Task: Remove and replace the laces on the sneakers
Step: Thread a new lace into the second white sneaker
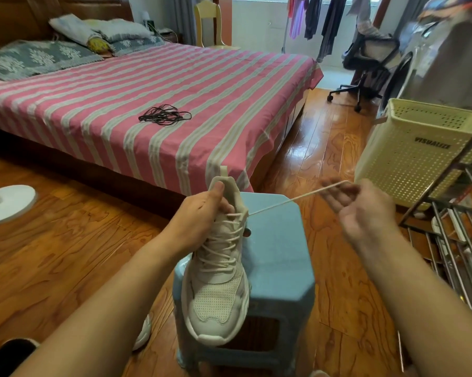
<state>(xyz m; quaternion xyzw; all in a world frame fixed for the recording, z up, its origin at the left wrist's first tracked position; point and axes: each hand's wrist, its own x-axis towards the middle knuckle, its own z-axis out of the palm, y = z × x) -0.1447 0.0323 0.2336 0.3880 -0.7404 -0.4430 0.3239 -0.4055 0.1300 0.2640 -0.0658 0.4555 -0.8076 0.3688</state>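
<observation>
A cream sneaker (218, 289) lies toe toward me across the near edge of a light blue plastic stool (278, 257). My left hand (202, 213) grips its collar and tongue from the left, thumb up by the heel tab. A cream lace (283, 203) runs taut from the top eyelets up to the right, and my right hand (362, 205) holds its end in curled, motion-blurred fingers. The lower eyelets are still crossed with lace. A bundle of black laces (165, 115) lies on the pink striped bed (229, 85). Part of a second white sneaker (145, 333) shows under my left forearm.
A cream perforated laundry basket (414, 151) stands at right, with a metal rack (457, 235) in front of it. A white fan base (6, 202) sits on the wooden floor at left. An office chair (365, 66) and hanging clothes fill the back right.
</observation>
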